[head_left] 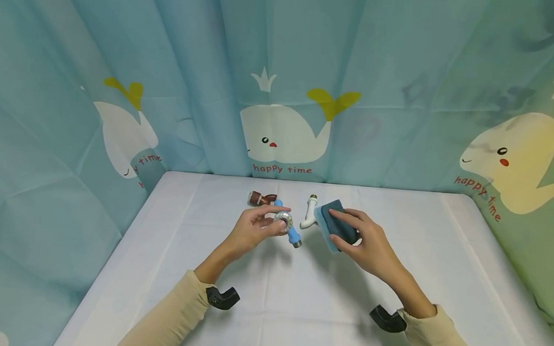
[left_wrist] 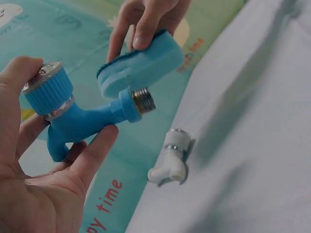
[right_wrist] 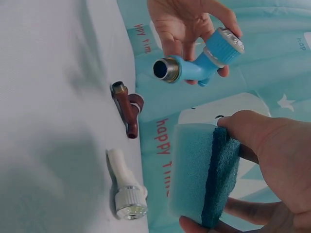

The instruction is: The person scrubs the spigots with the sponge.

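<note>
My left hand (head_left: pixel 255 227) holds a blue faucet (left_wrist: pixel 87 119) above the table, thumb on its silver-topped ribbed knob and fingers under the body. The faucet's threaded metal end points toward the right hand. In my right hand (head_left: pixel 369 243) is a two-layer sponge (right_wrist: pixel 192 170), pale blue on one side and dark teal on the other, gripped by its edges with thumb and fingers. A gap separates sponge and faucet in the right wrist view. Behind them on the table lie a white faucet (right_wrist: pixel 125 182) and a brown faucet (right_wrist: pixel 128 109).
A white cloth covers the table (head_left: pixel 269 319). Around its back and sides hangs a blue-green curtain (head_left: pixel 205 112) printed with whales. Each wrist carries a black camera mount, one (head_left: pixel 222 297) by the left sleeve and one (head_left: pixel 388 319) by the right.
</note>
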The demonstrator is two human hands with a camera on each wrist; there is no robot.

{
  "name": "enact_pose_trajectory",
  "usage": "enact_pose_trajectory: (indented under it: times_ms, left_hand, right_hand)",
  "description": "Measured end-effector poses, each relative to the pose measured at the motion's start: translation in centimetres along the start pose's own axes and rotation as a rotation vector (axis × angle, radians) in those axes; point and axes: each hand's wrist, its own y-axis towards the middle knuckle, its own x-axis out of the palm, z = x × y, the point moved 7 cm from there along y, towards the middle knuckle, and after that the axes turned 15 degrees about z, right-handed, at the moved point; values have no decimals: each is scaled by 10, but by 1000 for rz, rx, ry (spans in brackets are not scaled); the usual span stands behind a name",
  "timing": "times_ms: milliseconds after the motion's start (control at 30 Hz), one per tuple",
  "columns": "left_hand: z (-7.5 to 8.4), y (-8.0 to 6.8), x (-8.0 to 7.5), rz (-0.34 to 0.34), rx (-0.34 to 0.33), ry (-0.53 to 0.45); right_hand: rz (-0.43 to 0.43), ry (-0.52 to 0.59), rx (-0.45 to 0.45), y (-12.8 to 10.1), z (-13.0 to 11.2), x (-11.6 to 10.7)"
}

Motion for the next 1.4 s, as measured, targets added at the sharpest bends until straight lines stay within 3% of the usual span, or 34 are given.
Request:
enact_pose_trajectory:
  times_ms: [133, 233, 333, 400, 533, 567, 633, 733, 867, 933, 1000, 1233, 1300, 1400]
  left_hand:
    - [-4, -1, 2, -29, -78, -122]
    - [-9, -1, 2, -1, -119, -118]
    - [-12, 1, 0, 45, -104, -77]
    - [-9, 2, -3, 96, -14, 61]
    - [-3, 4, -11, 219, 177, 459]
    - [-2, 4, -13, 248, 206, 546]
    - [-4, 4, -14, 254, 198, 580]
    - [-12, 4, -13, 189, 101, 506]
    - [-22, 3, -6, 59, -37, 299]
    - [-22, 3, -3, 25, -80, 209]
    - [-21, 3, -1, 24, -126, 132]
    - [-11, 5, -2, 148, -298, -42]
    - [-7, 4, 0, 126, -301, -103]
    - [0, 0, 5, 32, -277, -189]
  right_hand:
    - [-2, 3, 1, -2, 1, 1]
    - [2, 8, 1, -4, 2, 0]
    - [9, 11, -1, -4, 2, -1]
    - [12, 8, 0, -5, 2, -2]
    - [14, 6, 10, -6, 4, -3]
    - [14, 5, 10, -6, 5, -4]
    - [13, 4, 10, -7, 6, -4]
    - [10, 5, 10, -7, 6, -3]
    - [8, 4, 12, -6, 7, -3]
    - [8, 3, 9, -6, 7, -3]
    - [7, 4, 9, -6, 6, -2]
    - [2, 11, 10, -6, 4, 0]
    - [6, 15, 3, -5, 3, 1]
    - [32, 32, -22, -3, -1, 2]
